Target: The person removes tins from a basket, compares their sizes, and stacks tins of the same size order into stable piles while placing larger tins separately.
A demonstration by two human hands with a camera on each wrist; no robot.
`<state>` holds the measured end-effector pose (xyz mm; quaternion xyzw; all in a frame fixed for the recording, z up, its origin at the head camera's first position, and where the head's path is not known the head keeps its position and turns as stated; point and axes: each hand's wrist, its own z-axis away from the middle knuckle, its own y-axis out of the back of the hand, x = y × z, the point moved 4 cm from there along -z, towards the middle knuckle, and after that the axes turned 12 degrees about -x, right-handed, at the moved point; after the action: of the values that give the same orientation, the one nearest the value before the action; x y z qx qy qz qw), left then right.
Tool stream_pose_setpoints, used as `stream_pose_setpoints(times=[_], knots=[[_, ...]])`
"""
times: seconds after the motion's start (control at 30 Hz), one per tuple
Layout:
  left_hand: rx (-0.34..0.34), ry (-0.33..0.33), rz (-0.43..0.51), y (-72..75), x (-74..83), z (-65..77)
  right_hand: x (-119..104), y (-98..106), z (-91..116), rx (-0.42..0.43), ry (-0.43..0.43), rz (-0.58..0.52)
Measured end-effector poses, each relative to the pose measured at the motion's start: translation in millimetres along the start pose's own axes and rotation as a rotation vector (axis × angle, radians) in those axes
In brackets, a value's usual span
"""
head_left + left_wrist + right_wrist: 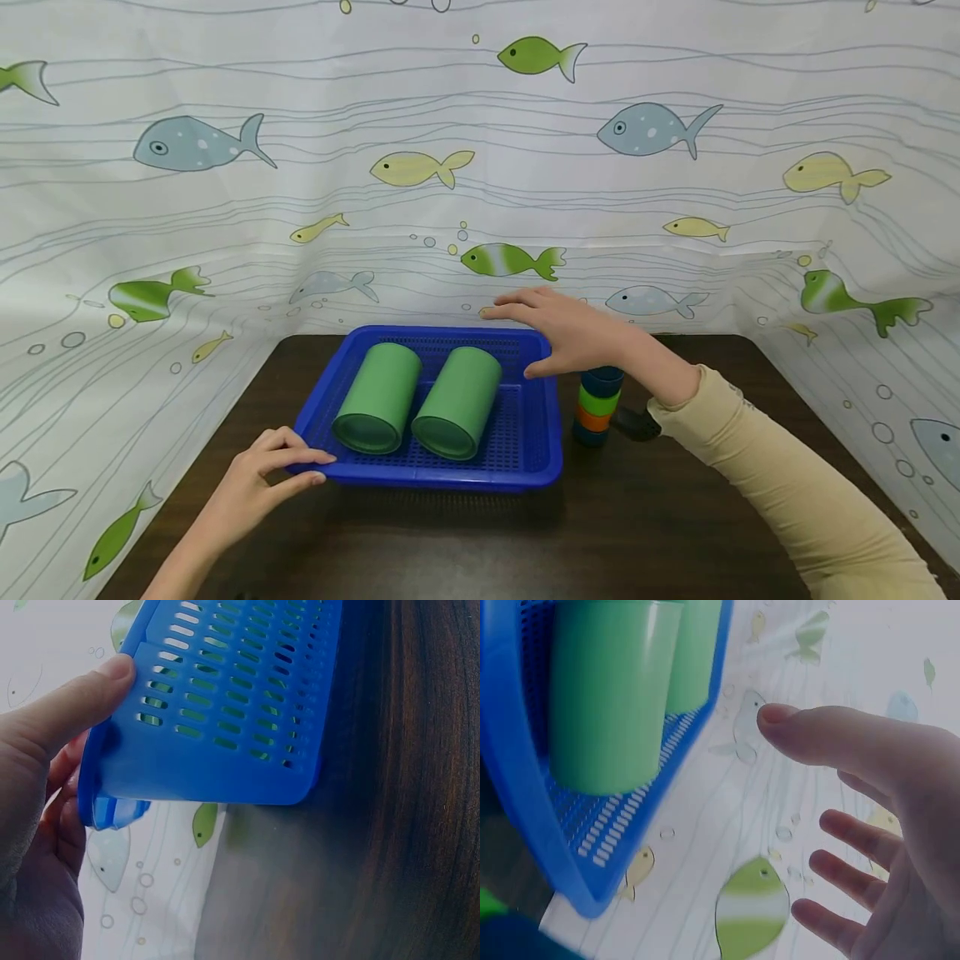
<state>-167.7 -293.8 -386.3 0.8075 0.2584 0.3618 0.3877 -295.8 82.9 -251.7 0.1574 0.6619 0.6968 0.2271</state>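
Note:
A blue plastic basket point(450, 477) with slotted walls stands on the dark table. Inside it, two green cylinders, the left one point(382, 383) and the right one point(467, 387), lie side by side, their recessed round ends facing me. My left hand point(255, 479) pinches the rim at the basket's front left corner; in the left wrist view the thumb presses the outer wall point(202, 769) side and the fingers curl under the rim. Above the basket's right back corner hovers my right hand point(577, 329), fingers spread and holding nothing, apart from the cylinders.
Right of the basket stands a stack of coloured cup-like pieces point(597, 404), partly behind my right wrist. A small black object point(636, 423) is beside it. Dark wooden tabletop point(660, 517) spreads in front. A fish-printed white sheet point(480, 108) surrounds the table's back and sides.

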Motion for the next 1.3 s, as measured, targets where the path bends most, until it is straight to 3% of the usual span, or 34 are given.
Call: stream_pose_setpoints(times=[0.17,0.3,0.53,0.87,1.3], knots=[[0.024,-0.027,0.024,0.2,1.6,0.5,-13.9,-10.0,-24.9,-0.049,0.039,0.062],[0.013,-0.010,0.017,0.1,-0.5,1.1,-21.3,-23.4,-42.9,-0.104,0.045,0.111],[-0.013,0.021,0.021,-1.2,-3.2,1.4,-25.5,-48.9,-66.9,-0.197,0.072,0.079],[0.045,-0.048,0.056,-3.4,-4.8,1.5,-31.1,-62.9,-81.1,-0.274,0.098,0.076],[0.038,-0.011,0.061,-3.4,-3.8,2.2,-33.3,-76.4,-90.9,-0.321,0.132,0.082]])
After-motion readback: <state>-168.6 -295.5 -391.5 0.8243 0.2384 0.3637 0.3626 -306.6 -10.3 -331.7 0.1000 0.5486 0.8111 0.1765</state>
